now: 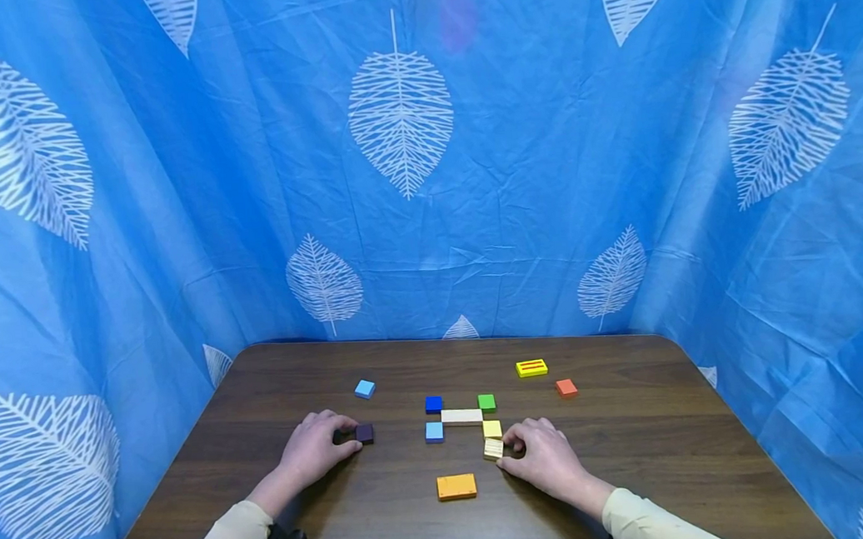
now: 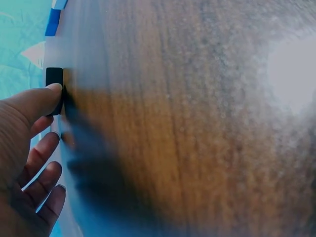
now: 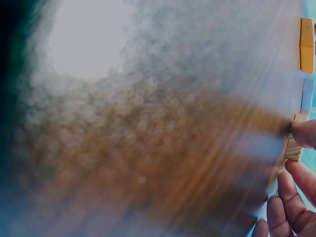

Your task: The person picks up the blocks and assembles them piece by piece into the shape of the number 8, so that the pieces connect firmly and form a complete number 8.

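Note:
My left hand (image 1: 315, 449) pinches a black block (image 1: 364, 434) between thumb and index finger, at the left of the table; the left wrist view shows the thumb on the black block (image 2: 54, 91). With thumb and fingertip my right hand (image 1: 548, 457) grips a striped pale wooden block (image 1: 493, 449). That block sits just in front of a light yellow block (image 1: 492, 429). A long cream block (image 1: 461, 418) lies beyond, with a dark blue block (image 1: 433, 405) and a light blue block (image 1: 434, 432) at its left end and a green block (image 1: 487, 402) behind its right end.
An orange block (image 1: 457, 486) lies nearer to me on the brown table (image 1: 390, 531). Farther back are another light blue block (image 1: 365, 388), a yellow block with red stripes (image 1: 532, 368) and a red-orange block (image 1: 566, 389). A blue leaf-patterned curtain (image 1: 515, 180) hangs behind.

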A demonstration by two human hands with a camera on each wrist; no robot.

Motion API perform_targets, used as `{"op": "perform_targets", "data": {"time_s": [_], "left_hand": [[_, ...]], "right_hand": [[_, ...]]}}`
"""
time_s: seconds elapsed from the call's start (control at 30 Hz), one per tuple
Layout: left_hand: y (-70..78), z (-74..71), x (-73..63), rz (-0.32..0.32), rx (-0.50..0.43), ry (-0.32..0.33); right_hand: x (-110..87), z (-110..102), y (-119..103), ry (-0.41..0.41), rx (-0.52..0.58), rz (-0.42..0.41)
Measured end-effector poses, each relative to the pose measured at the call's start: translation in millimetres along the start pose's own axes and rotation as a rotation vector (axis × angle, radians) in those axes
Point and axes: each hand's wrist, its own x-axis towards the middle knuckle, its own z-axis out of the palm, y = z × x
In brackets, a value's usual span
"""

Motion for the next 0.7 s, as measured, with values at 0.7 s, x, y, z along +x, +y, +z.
{"op": "perform_targets", "data": {"time_s": [0.7], "left_hand": [[28.8,-0.5,0.8,0.096,-0.008,0.019]], "right_hand": [[-1.2,-1,-1,0.009,-0.001,-0.007]]}}
